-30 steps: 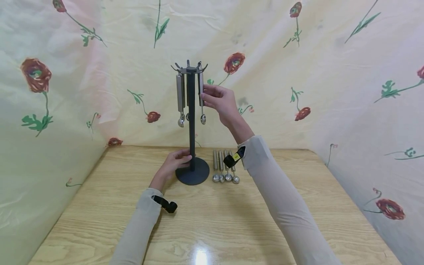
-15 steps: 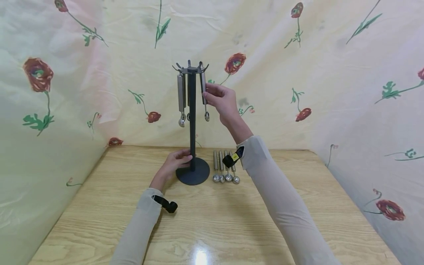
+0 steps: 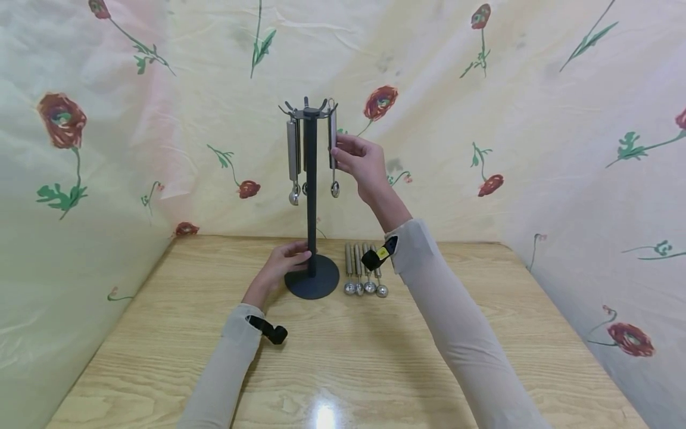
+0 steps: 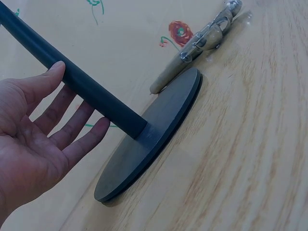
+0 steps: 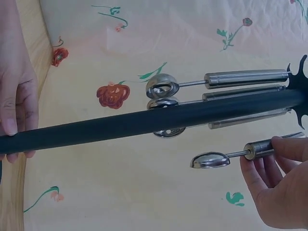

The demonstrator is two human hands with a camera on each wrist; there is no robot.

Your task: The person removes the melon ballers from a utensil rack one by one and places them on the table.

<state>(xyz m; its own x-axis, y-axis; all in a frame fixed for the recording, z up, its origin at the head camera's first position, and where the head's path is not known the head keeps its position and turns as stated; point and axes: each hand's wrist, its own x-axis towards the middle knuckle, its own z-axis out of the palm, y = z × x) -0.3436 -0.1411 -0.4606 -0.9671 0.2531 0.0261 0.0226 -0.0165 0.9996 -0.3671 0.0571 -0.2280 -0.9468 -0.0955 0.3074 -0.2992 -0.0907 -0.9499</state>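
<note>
Fingers grasp scoop (right) and pole (left); wrist camera part-hides 2 handles.

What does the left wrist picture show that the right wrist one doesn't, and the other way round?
Only the left wrist view: the steel scoops lying beside the round base.

Only the right wrist view: the right hand pinching one scoop, three hanging scoops, and the hooks.

Both: the left hand at the dark pole, the wooden tabletop and the flowered backdrop.

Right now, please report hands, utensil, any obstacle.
Left hand holds stand pole. Right hand pinches utensil near hook ring. Four utensils on table; no obstacle seen.
</note>
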